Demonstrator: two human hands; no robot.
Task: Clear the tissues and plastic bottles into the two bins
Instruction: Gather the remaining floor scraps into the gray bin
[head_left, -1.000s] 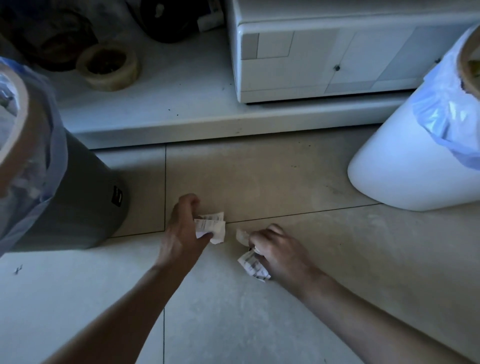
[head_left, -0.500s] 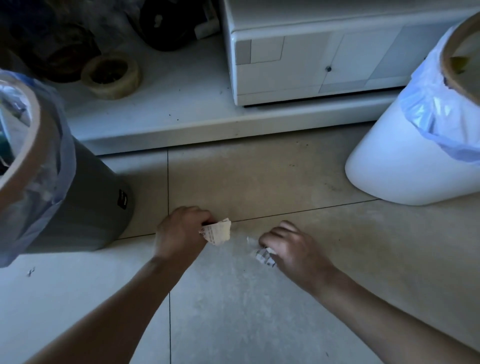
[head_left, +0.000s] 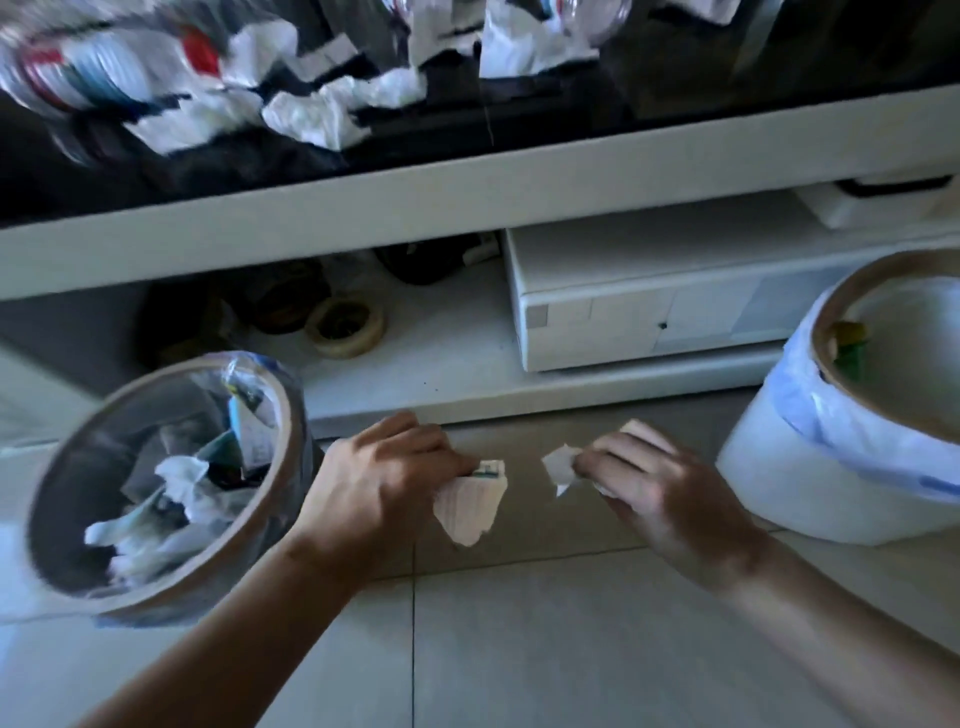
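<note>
Nearest the camera, two bare forearms reach out over the pale tiled floor. The left hand has its fingers curled round a crumpled printed scrap of paper, which hangs below the knuckles. The right hand pinches a smaller white tissue scrap at its fingertips. The two scraps are near each other but apart, both held above the floor between the bins.

To the left stands the dark bin with a clear liner, already holding crumpled tissues and paper. To the right stands the white bin with a bluish liner; something green and yellow lies inside near its rim, too blurred to name.

Behind them runs a low white shelf carrying a roll of tape and a white drawer box. Farthest away, the dark desk carries crumpled tissues and a blurred plastic bottle at its left end.
</note>
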